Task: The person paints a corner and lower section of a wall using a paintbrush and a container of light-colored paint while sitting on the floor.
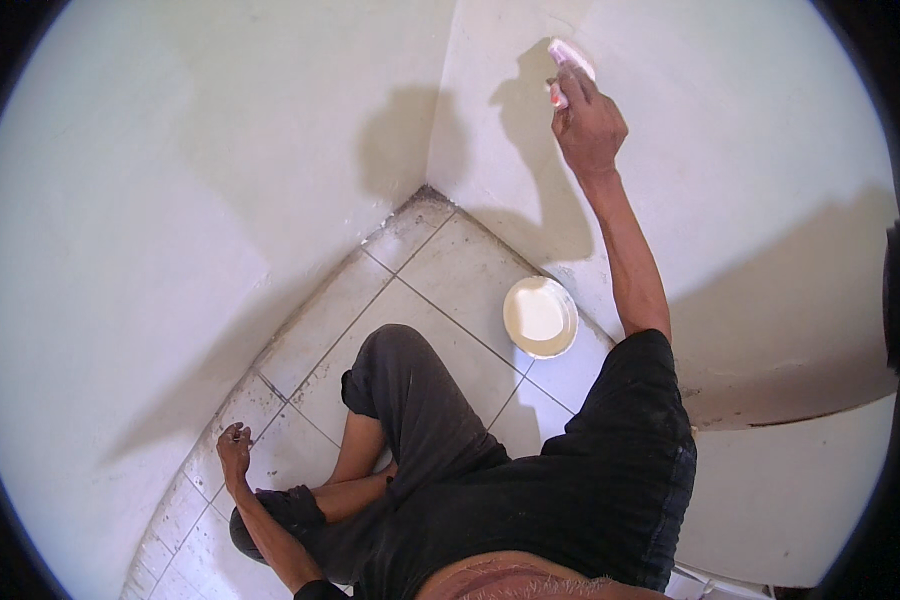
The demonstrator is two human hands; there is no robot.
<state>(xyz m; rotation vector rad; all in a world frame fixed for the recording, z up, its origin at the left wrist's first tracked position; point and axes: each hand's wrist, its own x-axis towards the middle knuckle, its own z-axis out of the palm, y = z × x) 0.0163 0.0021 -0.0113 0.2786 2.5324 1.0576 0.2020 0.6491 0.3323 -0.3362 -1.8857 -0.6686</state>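
Observation:
Up on the right wall, my right hand is closed around a paintbrush. Its white, paint-smeared head lies against the wall, and a bit of red shows below my fingers. My right arm is stretched out forward. Over by the foot of the left wall, my left hand hangs loosely with its fingers bent and a little apart, nothing visible in it. That forearm passes beside my folded leg. A round tub of off-white paint stands on the floor near the right wall, within the bend of that side.
The two pale walls meet at a corner ahead, with dark grime at the floor corner. White floor tiles with dark joints lie around my crossed legs. A dark object is at the far right rim.

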